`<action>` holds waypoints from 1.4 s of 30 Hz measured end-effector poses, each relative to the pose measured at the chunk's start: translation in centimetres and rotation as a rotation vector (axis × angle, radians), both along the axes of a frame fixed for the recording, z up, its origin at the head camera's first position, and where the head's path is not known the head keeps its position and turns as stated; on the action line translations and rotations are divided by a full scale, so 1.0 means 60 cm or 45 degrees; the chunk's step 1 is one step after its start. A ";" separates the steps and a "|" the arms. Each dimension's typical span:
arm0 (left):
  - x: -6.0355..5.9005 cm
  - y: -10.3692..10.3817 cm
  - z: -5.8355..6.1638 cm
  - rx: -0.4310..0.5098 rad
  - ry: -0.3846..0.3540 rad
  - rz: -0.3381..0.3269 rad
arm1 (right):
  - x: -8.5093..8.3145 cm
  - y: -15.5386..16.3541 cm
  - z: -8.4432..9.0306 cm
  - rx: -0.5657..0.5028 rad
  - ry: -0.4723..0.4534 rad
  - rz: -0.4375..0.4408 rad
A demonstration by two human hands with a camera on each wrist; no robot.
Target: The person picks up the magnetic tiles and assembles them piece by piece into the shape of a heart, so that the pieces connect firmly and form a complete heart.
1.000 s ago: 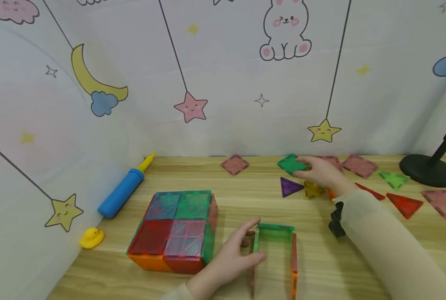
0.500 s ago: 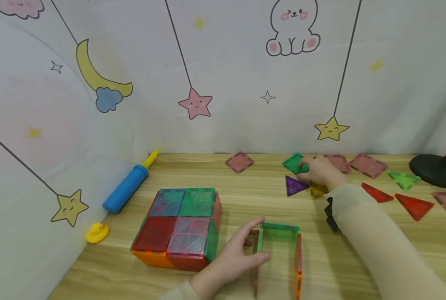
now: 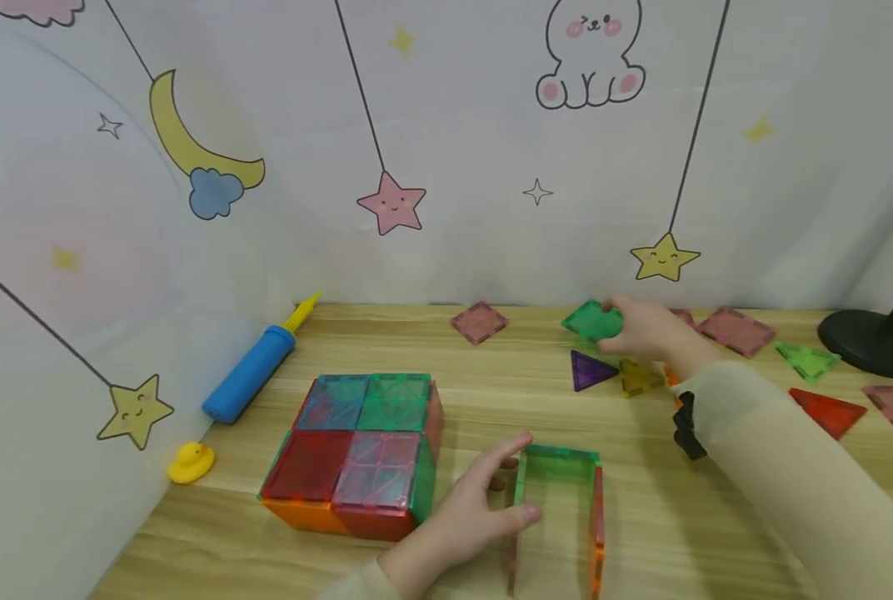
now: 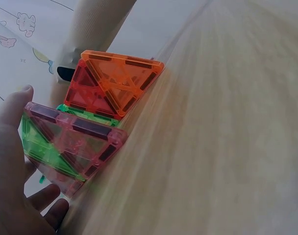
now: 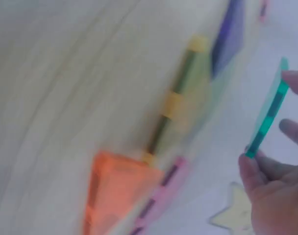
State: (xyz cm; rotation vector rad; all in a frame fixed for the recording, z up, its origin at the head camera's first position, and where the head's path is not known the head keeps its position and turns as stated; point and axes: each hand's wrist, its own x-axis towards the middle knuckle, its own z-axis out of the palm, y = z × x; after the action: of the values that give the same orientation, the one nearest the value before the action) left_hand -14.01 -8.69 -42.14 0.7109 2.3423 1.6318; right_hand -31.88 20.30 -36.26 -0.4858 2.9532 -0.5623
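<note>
My right hand (image 3: 637, 327) pinches a green square magnetic tile (image 3: 591, 320) lifted just off the wooden table at the back; the right wrist view shows the tile (image 5: 267, 108) edge-on between thumb and fingers. My left hand (image 3: 476, 508) holds the left wall of an open U-shaped frame of standing tiles (image 3: 559, 508), green at the back, orange-red on the right. In the left wrist view the fingers (image 4: 14, 147) lie against the pink-green wall tile (image 4: 65, 142), with the orange wall (image 4: 112, 81) beyond. A flat closed block of coloured tiles (image 3: 356, 450) sits to the left.
Loose tiles lie along the back: a pink square (image 3: 479, 322), purple triangle (image 3: 589, 370), yellow triangle (image 3: 637, 377), red triangle (image 3: 829, 411), green triangle (image 3: 808, 358), pink squares (image 3: 735, 331). A blue pump (image 3: 251, 371), a yellow duck (image 3: 190, 462) and a black stand base (image 3: 870, 340) are about.
My right hand closed on the green square tile and raised it off the table. The left hand stayed on the frame wall.
</note>
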 end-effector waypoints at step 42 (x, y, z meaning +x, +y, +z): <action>-0.007 -0.026 0.007 -0.080 -0.096 0.135 | 0.320 -0.046 -0.012 -0.249 0.133 0.459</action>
State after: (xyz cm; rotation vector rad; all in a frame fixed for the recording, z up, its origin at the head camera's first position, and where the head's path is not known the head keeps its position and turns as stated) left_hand -14.45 -10.22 -41.73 0.5121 2.4027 1.5894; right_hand -12.69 17.55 -37.00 -1.0683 2.8118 -0.8011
